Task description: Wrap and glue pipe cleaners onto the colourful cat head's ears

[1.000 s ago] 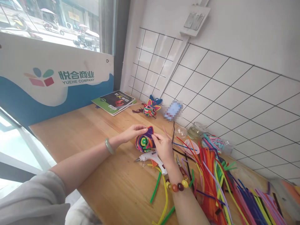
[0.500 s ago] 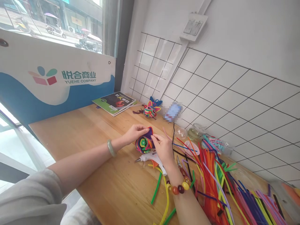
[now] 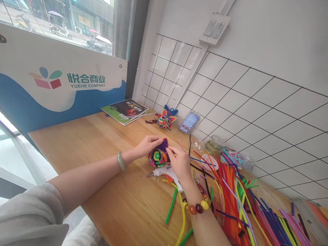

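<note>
A multicoloured pipe-cleaner ball (image 3: 158, 156) with spiral coils and a purple top is held just above the wooden table (image 3: 102, 143). My left hand (image 3: 147, 144) pinches its upper left edge with closed fingers. From the right, my right hand (image 3: 179, 162) pinches the purple top, fingers also closed. A white glue gun (image 3: 166, 172) lies on the table right below the ball, nozzle pointing left.
A big heap of coloured pipe cleaners (image 3: 241, 201) spreads over the right of the table. Small clear containers (image 3: 212, 145) stand by the wire-grid wall. A finished pipe-cleaner figure (image 3: 165, 119) and magazines (image 3: 125, 111) lie at the back. A blurred phone (image 3: 189, 122) leans on the grid.
Both hands keep their pinch on the ball with only slight finger shifts. The view has drifted a little.
</note>
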Action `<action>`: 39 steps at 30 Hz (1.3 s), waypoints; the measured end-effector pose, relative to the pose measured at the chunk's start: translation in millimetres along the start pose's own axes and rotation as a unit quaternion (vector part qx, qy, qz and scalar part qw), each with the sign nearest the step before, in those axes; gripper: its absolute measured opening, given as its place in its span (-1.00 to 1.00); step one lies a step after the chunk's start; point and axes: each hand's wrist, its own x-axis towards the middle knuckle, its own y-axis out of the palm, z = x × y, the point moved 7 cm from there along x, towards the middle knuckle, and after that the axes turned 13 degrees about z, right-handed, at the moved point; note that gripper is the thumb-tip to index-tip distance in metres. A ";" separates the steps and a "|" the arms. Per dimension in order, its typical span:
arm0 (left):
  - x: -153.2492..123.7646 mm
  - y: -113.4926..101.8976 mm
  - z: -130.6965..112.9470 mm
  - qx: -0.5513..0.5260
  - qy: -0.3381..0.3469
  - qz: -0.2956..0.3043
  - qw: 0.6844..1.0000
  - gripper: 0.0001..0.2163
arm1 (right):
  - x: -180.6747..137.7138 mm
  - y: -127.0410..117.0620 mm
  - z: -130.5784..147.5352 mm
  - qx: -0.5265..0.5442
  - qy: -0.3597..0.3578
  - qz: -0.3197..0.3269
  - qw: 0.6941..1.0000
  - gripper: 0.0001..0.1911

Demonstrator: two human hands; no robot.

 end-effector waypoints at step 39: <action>-0.1 3.2 5.1 -0.085 -0.005 -0.014 0.996 -0.68 | -4.3 2.7 14.0 -0.102 -0.046 0.004 0.994 -0.68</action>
